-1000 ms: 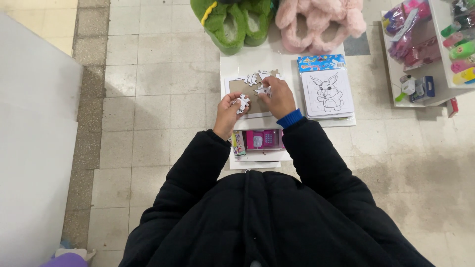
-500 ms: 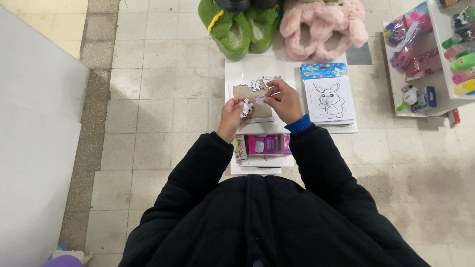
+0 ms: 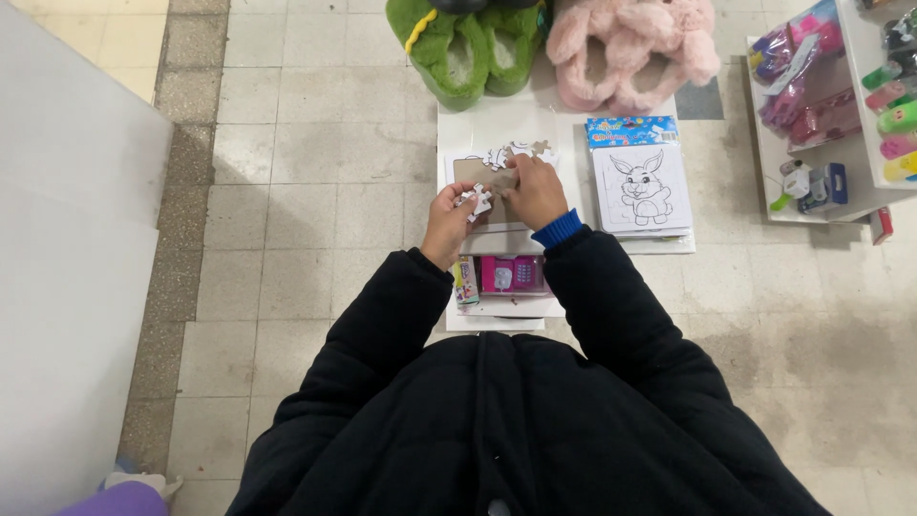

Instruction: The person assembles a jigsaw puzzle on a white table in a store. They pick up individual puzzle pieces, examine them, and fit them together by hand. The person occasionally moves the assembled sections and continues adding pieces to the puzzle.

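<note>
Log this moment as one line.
left hand: holds puzzle pieces | right hand: on puzzle board | beside: rabbit puzzle

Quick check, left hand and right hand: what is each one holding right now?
Left hand: closed on a small white puzzle piece.
Right hand: fingers curled on the brown puzzle board; whether it grips a piece cannot be told.

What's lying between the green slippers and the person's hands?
In the head view, loose puzzle pieces on a brown puzzle board lie between the green slippers and both hands.
</note>
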